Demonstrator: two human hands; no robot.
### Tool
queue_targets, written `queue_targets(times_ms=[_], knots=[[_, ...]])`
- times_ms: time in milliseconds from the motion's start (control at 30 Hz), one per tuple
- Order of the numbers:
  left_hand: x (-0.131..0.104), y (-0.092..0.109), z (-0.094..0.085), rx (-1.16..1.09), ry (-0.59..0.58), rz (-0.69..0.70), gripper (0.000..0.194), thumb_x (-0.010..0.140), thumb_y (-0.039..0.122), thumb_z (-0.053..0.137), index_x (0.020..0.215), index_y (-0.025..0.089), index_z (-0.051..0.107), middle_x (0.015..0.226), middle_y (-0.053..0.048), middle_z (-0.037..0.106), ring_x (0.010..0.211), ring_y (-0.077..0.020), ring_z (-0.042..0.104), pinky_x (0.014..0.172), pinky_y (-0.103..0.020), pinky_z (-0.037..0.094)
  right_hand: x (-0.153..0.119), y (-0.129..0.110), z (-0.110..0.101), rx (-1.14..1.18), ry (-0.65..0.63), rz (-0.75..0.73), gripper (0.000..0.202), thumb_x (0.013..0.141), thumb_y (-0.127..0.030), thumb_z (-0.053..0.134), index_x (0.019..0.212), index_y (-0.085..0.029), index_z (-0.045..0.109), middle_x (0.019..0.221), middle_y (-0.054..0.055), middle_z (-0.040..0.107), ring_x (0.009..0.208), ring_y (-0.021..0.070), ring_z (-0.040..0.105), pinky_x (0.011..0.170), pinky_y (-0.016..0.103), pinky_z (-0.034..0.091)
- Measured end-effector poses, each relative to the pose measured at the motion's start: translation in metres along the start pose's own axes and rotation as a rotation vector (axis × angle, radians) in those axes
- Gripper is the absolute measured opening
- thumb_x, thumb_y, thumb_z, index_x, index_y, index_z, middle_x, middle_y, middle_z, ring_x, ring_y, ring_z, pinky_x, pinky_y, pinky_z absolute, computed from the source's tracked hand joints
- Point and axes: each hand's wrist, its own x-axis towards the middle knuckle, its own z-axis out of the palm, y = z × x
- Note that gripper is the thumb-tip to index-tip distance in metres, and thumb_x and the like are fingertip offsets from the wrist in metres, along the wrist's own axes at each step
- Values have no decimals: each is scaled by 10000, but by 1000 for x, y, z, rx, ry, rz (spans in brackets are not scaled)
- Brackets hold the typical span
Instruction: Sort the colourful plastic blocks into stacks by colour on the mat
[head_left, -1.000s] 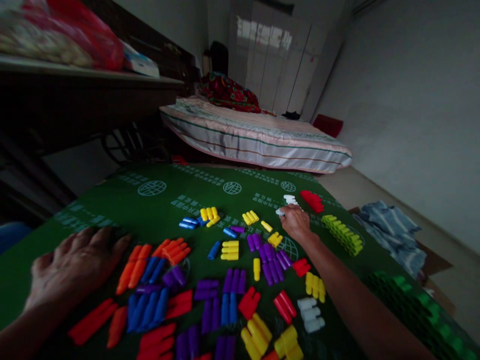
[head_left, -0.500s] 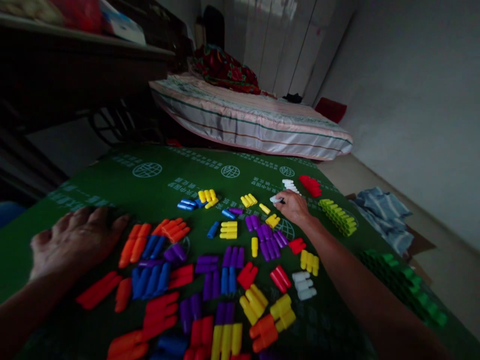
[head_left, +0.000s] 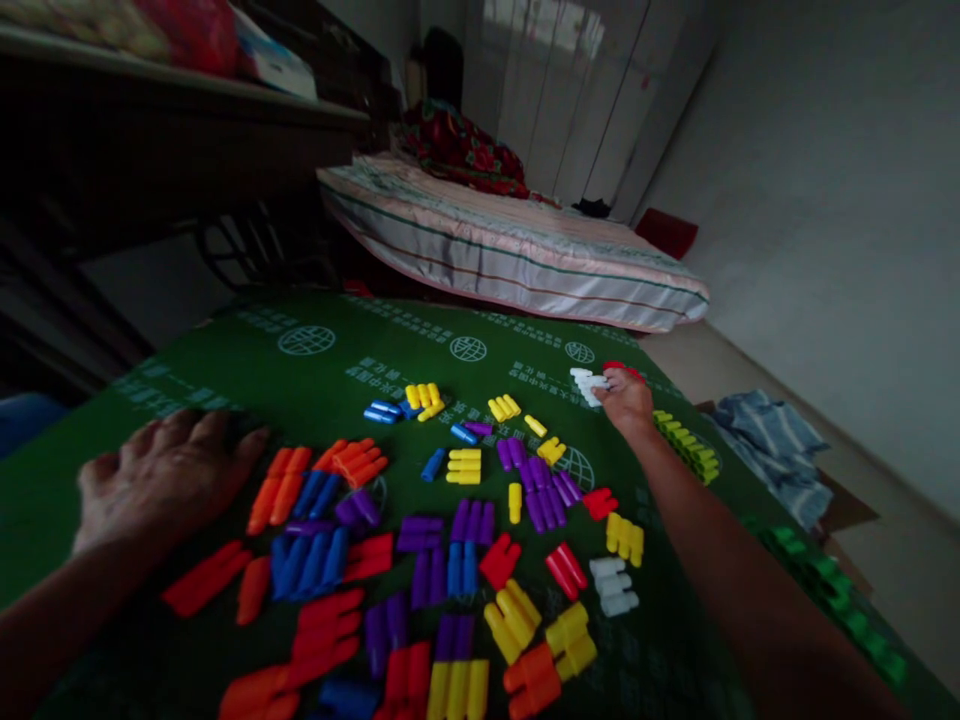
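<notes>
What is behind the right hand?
Red pieces show just beyond the right hand; white pieces show to its left. Whatever else the hand covers there can't be seen.

We have our right hand [head_left: 627, 398] at the white block row [head_left: 582, 382], grip unclear; red row [head_left: 639, 376] partly hidden behind it. Our left hand [head_left: 161, 478] rests palm-down on the green table [head_left: 217, 355], beside orange blocks [head_left: 277, 488]. Striped bed [head_left: 517, 255] beyond.
</notes>
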Motion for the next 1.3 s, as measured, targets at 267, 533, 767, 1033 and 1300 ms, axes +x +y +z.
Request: queue_targets(times_ms=[267, 533, 767, 1033, 1300], knots=[[0, -2, 2, 15, 11, 19, 789, 817, 678, 77, 1238, 135, 463, 1379, -225, 424, 1300, -411, 343, 1012, -596, 306, 31, -3, 15, 59, 5, 162, 421, 728, -322, 684, 1138, -239, 639, 998, 33, 715, 842, 172, 667, 738, 274, 508], [2, -3, 6, 15, 23, -1, 779, 819, 669, 93, 1276, 148, 448, 1398, -213, 419, 1296, -407, 352, 1009, -589, 305, 28, -9, 16, 10, 12, 149, 416, 707, -321, 703, 1117, -275, 654, 1008, 24, 714, 888, 200, 659, 770, 297, 499], [1, 0, 3, 13, 6, -5, 764, 825, 661, 106, 1263, 142, 457, 1386, -220, 420, 1305, -412, 342, 1015, -592, 303, 27, -11, 16, -10, -11, 140, 435, 728, -327, 690, 1156, -267, 643, 1052, 57, 713, 921, 221, 663, 785, 319, 502], [0, -2, 5, 12, 21, 13, 783, 822, 682, 82, 1250, 146, 459, 1397, -211, 415, 1302, -411, 347, 1018, -599, 300, 25, -12, 15, 22, 8, 154, 433, 705, -319, 703, 1132, -272, 648, 1038, 47, 709, 928, 222, 653, 815, 333, 495], [1, -2, 5, -1, 16, 6, 806, 819, 686, 86, 1285, 133, 442, 1421, -223, 392, 1331, -412, 316, 1032, -604, 285, 13, -8, -14, 217, 63, 151, 345, 761, -356, 641, 1058, -184, 674, 972, 75, 725, 871, 211, 676, 781, 329, 524]])
